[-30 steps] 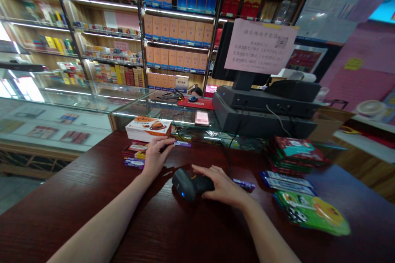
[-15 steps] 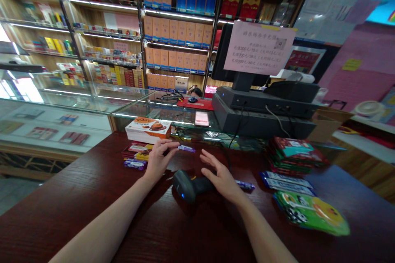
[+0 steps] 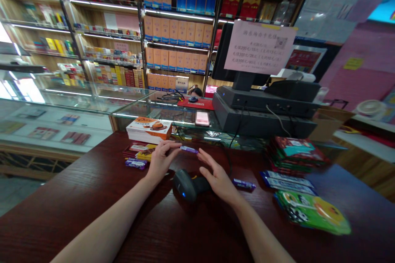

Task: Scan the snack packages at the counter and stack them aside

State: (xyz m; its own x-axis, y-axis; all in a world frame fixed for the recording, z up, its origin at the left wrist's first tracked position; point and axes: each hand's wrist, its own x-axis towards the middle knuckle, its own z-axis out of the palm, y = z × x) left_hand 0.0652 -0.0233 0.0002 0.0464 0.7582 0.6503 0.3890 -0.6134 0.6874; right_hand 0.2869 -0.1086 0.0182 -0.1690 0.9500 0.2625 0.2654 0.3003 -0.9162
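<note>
Fingers of the left hand curl narrow, tips at one end of a purple-wrapped snack bar, though whether they grip it cannot be told; fingers of the right hand spread open just beside its other end. Beneath the fingers runs a dark red wooden counter. Past the fingertips stand a glass display case with flat packs inside and, to the right, a black cash register. Left of the fingers sits a stacked orange-and-white chocolate box. A black barcode scanner lies just below the right palm, and a small purple bar lies beyond the right fingers.
</note>
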